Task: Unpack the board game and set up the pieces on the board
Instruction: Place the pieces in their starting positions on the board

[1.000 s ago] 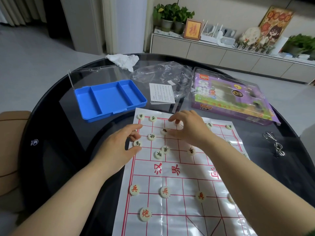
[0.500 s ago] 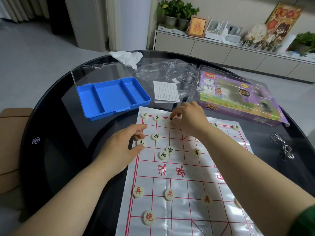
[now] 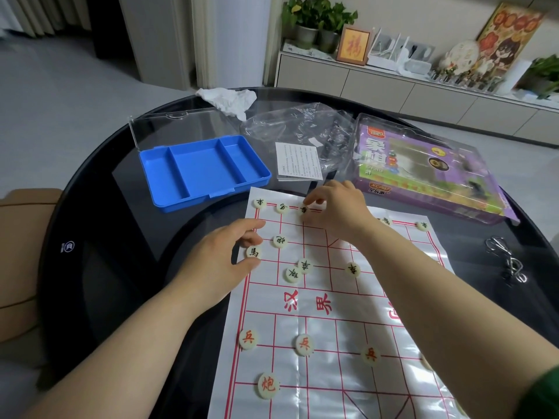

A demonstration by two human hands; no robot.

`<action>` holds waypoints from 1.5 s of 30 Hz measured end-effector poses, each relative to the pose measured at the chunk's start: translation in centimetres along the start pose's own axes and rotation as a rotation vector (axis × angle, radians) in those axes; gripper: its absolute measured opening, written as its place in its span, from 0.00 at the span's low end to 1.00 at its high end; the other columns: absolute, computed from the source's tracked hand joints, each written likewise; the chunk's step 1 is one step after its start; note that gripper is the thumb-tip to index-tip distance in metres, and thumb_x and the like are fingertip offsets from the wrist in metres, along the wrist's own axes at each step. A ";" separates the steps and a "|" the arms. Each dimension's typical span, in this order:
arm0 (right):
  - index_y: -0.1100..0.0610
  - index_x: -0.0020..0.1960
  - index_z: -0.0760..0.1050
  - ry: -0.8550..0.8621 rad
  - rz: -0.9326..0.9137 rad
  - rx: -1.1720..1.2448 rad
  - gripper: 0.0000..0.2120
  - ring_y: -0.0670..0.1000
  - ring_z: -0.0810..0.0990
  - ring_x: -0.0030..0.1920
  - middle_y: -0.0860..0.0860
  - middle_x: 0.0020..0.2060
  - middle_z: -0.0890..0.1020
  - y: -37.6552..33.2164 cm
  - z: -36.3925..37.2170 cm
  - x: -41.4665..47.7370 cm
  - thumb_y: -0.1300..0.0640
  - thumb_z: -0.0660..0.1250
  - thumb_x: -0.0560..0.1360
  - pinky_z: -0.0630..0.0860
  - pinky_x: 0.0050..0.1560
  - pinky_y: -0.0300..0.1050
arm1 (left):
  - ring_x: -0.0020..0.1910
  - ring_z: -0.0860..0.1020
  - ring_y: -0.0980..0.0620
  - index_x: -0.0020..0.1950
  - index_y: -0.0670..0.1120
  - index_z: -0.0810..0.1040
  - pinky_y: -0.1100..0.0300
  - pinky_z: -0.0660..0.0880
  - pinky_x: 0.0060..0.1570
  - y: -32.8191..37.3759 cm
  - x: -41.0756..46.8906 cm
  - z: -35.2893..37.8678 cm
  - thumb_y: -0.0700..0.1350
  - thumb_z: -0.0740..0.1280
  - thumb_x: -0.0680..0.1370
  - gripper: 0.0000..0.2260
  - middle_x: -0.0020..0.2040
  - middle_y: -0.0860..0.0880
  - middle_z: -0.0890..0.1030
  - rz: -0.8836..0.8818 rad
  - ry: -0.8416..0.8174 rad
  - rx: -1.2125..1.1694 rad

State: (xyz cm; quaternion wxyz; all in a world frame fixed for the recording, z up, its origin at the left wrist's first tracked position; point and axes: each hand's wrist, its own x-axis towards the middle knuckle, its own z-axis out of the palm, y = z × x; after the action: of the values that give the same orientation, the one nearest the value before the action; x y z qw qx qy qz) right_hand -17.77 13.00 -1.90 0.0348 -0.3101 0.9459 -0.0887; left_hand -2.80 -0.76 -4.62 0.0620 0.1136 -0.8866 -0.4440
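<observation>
Setup roughly half done. Red-lettered pale discs [image 3: 304, 345] sitting low in frame on the white red-lined plastic sheet board [image 3: 332, 297]. Mid-frame, left hand [image 3: 217, 261] pinching a black-lettered disc [image 3: 253, 253]; right hand [image 3: 338, 211] gripping another disc [image 3: 303, 209] on the far row. Stray black pieces [image 3: 292, 274] waiting. Blue plastic tray [image 3: 202, 170], upper left, sitting emptied.

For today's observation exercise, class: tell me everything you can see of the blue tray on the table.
The blue tray is a shallow rectangular box that looks like moulded plastic, split by two low ridges into three compartments, the middle one widest. All three are empty. A clear lid stands open at its far edge, and a small tab sticks out from the near wall. It lies flat on the dark glass table, turned slightly askew, beyond the board's far left corner and left of the leaflet. Neither hand touches it.
</observation>
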 end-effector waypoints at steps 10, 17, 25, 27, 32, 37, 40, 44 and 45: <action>0.54 0.55 0.77 0.083 -0.113 0.186 0.11 0.46 0.67 0.49 0.50 0.52 0.75 -0.9 -2.5 -5.2 0.55 0.66 0.73 0.62 0.47 0.37 | 0.52 0.65 0.60 0.63 0.55 0.69 0.64 0.58 0.59 -0.1 -0.2 0.0 0.46 0.71 0.70 0.23 0.44 0.68 0.67 0.012 0.089 0.135; 0.51 0.61 0.73 -0.165 -0.107 0.064 0.15 0.49 0.69 0.55 0.49 0.56 0.76 -0.9 -1.3 -8.1 0.54 0.64 0.75 0.64 0.52 0.39 | 0.53 0.64 0.60 0.63 0.55 0.70 0.66 0.55 0.57 -0.3 -0.3 0.2 0.45 0.69 0.73 0.20 0.44 0.65 0.70 0.037 0.109 0.172; 0.52 0.61 0.73 -0.106 -0.111 0.120 0.14 0.49 0.69 0.55 0.49 0.55 0.76 -1.9 -1.1 -8.6 0.55 0.63 0.75 0.63 0.50 0.38 | 0.53 0.68 0.58 0.63 0.53 0.70 0.67 0.55 0.58 0.2 -0.7 0.2 0.46 0.70 0.72 0.21 0.42 0.64 0.70 0.062 0.100 0.211; 0.53 0.59 0.74 -0.076 -0.133 0.162 0.13 0.49 0.70 0.54 0.50 0.54 0.77 -2.6 -1.1 -8.4 0.55 0.63 0.76 0.63 0.47 0.38 | 0.50 0.68 0.58 0.64 0.52 0.70 0.65 0.55 0.59 0.5 -0.7 0.3 0.48 0.71 0.71 0.23 0.40 0.64 0.70 0.068 0.117 0.250; 0.54 0.59 0.75 -0.055 -0.158 0.162 0.12 0.51 0.70 0.55 0.50 0.54 0.78 -4.0 -0.5 -7.4 0.55 0.62 0.76 0.65 0.50 0.40 | 0.54 0.67 0.56 0.65 0.52 0.68 0.58 0.59 0.63 0.7 -0.6 0.3 0.53 0.72 0.68 0.27 0.43 0.58 0.73 -0.010 0.158 0.286; 0.54 0.59 0.75 -0.038 -0.156 0.174 0.13 0.50 0.70 0.55 0.50 0.54 0.78 -4.9 0.1 -7.4 0.53 0.62 0.76 0.65 0.50 0.40 | 0.63 0.68 0.53 0.66 0.49 0.68 0.59 0.64 0.60 0.1 -1.0 -0.9 0.43 0.64 0.76 0.19 0.49 0.58 0.75 -0.026 0.143 0.083; 0.54 0.59 0.74 -0.031 -0.170 0.145 0.15 0.51 0.70 0.55 0.51 0.54 0.78 -6.4 0.9 -7.3 0.49 0.62 0.75 0.64 0.50 0.41 | 0.60 0.71 0.56 0.65 0.47 0.70 0.66 0.62 0.57 -0.3 -1.0 -1.1 0.38 0.56 0.79 0.15 0.51 0.55 0.78 -0.017 0.156 0.046; 0.57 0.60 0.73 -0.044 -0.120 0.024 0.20 0.53 0.70 0.57 0.54 0.55 0.77 -7.8 1.8 -6.5 0.45 0.62 0.75 0.66 0.53 0.44 | 0.54 0.69 0.60 0.65 0.46 0.70 0.67 0.62 0.57 -0.4 -1.0 -1.0 0.37 0.54 0.80 0.15 0.51 0.55 0.77 -0.011 0.181 0.039; 0.58 0.59 0.73 -0.042 -0.114 0.016 0.19 0.54 0.70 0.57 0.55 0.55 0.77 -7.9 1.8 -6.3 0.46 0.62 0.75 0.66 0.53 0.44 | 0.54 0.69 0.60 0.65 0.47 0.70 0.67 0.62 0.57 -0.4 -0.9 -1.0 0.37 0.54 0.80 0.15 0.50 0.56 0.77 -0.007 0.187 0.040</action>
State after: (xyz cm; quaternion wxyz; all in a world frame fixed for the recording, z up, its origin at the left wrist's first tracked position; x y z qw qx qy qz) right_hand -7.93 10.19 -2.15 0.0519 -0.3651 0.9250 -0.0916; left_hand -1.65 -1.55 -4.40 0.1404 0.1589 -0.8853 -0.4139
